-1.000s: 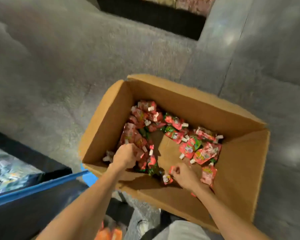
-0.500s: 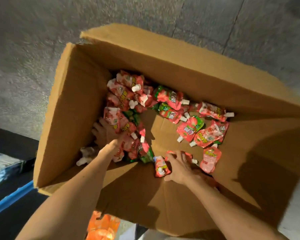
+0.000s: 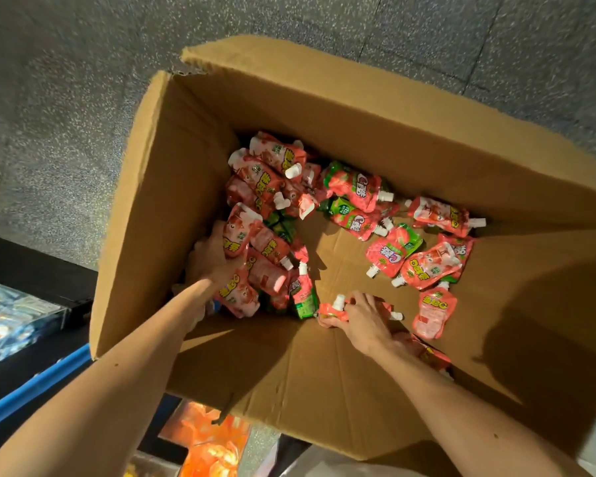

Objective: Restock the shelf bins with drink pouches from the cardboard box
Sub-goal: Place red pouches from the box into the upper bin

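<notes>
Cardboard box [image 3: 200, 160], left hand [image 3: 214, 259] half-buried, pouches [image 3: 393, 251]

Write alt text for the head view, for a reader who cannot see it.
Two bare hands reach into an open brown cardboard box on a speckled grey floor; the left hand gathers a heap of red and green spouted drink pouches, and the right hand closes its grip on one red pouch.
</notes>
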Motion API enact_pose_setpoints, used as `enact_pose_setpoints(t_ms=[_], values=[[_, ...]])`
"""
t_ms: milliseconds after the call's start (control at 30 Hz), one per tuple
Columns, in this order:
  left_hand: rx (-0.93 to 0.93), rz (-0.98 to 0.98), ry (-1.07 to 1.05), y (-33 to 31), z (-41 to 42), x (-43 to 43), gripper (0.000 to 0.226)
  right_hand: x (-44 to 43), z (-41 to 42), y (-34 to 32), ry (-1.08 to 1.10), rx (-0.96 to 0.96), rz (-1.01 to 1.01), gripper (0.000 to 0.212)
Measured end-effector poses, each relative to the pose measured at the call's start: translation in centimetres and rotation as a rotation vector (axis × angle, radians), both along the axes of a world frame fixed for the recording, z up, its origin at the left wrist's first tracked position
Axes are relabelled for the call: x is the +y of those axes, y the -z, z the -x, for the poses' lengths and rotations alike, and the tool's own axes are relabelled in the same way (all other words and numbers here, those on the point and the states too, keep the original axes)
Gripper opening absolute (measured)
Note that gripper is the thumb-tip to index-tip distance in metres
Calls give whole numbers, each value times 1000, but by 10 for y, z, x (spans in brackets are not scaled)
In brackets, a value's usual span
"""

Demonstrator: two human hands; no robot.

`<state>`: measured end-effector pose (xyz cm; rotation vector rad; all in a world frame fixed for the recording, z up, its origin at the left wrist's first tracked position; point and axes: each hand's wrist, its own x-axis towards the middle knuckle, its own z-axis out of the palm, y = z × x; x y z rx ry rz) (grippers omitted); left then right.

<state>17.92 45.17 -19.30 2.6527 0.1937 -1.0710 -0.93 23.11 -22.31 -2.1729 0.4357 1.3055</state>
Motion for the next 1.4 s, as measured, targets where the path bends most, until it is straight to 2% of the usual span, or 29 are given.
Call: enact_pose_setpoints(t_ms=[133,233,367,500,633,800,1033,1133,1200,1300,1367,1400], values=[[47,185,-98,-10,-6,-8,72,-7,-6,-12,101,6,22,50],[234,355,-235,-22,-6,-19,92,-13,-7,-23,270,-8,25,48],[216,501,-360,-39,1,-40,71,-27,-9,-31,463,-101,34,48],[245,578,-431,-58,9,-51,61,-45,-10,-40,659,-210,-26,57],[216,613,-501,-82,22,-53,52,-60,-14,-56,697,-219,-64,57],[196,684,-573,-118,38,-49,54,-67,-30,-108,682,-271,-210,49],[37,865,-653,-199,69,-30,54,-30,-46,-212,667,-413,-569,48],[-81,969,-667,-240,92,-3,53,8,-45,-253,722,-465,-722,37],[-179,1033,-693,-269,116,22,48,41,-38,-280,651,-488,-866,28],[-316,1127,-760,-313,162,66,44,93,-17,-312,657,-458,-972,38],[-414,1162,-795,-341,200,99,42,137,1,-335,579,-407,-1064,21],[-462,1173,-807,-356,221,115,42,160,11,-346,543,-374,-1130,28]])
